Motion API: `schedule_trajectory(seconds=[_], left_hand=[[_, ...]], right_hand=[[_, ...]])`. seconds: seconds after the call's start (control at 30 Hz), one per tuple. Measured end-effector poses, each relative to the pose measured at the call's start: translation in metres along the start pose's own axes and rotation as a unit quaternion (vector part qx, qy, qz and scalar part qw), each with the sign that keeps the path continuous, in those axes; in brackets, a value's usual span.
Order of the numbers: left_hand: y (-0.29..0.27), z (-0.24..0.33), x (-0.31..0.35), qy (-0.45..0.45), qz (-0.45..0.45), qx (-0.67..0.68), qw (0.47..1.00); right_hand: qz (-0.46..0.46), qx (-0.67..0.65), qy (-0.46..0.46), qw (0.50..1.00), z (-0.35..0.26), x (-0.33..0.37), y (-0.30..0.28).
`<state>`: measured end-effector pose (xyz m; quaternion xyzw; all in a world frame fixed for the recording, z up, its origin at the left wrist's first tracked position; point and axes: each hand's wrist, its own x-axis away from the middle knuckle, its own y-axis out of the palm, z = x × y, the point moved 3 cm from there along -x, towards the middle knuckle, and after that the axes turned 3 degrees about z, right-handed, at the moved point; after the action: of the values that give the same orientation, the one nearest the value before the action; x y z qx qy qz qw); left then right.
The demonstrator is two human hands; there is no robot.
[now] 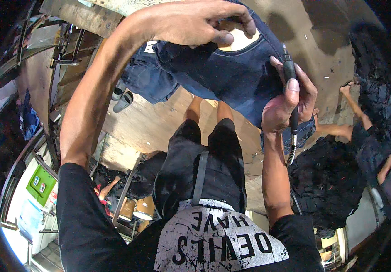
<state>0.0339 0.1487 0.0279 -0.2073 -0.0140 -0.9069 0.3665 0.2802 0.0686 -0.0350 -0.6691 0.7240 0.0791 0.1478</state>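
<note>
A dark blue denim garment (232, 72) is spread in front of me, with stitched seams and a curved edge around a pale patch (238, 40). My left hand (195, 22) reaches across its far edge, fingers bent and thumb apart from them. Nothing shows between that thumb and the fingers. At the garment's right side, my right hand (286, 97) grips a slim black pen-shaped handpiece (289, 70), thumb pressed along it. Its metal tip points away from me, and a spring-sleeved cord runs from its lower end. The denim's underside is hidden.
More folded denim (148, 81) lies left of the garment, near dark sandals (123, 100) on the wooden floor (159, 122). A big heap of black cloth (327, 181) is at right, beside another person's bare leg (336, 130). Wooden boards and racks (50, 59) stand at left.
</note>
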Motion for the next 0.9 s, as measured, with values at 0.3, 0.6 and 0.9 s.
schedule_trajectory(seconds=[0.3,0.6,0.9], left_hand=[[0.033,-0.038,0.021,-0.042,0.151,0.170,0.973],[0.047,-0.043,0.034,0.047,0.211,0.105,0.971],[0.052,-0.049,0.039,0.067,0.237,0.161,0.956]], right_hand=[[-0.103,0.109,-0.003,0.989,-0.016,0.001,-0.001],[-0.207,0.130,-0.119,0.962,-0.021,0.010,0.031],[-0.245,0.148,-0.097,0.953,-0.020,0.010,0.035]])
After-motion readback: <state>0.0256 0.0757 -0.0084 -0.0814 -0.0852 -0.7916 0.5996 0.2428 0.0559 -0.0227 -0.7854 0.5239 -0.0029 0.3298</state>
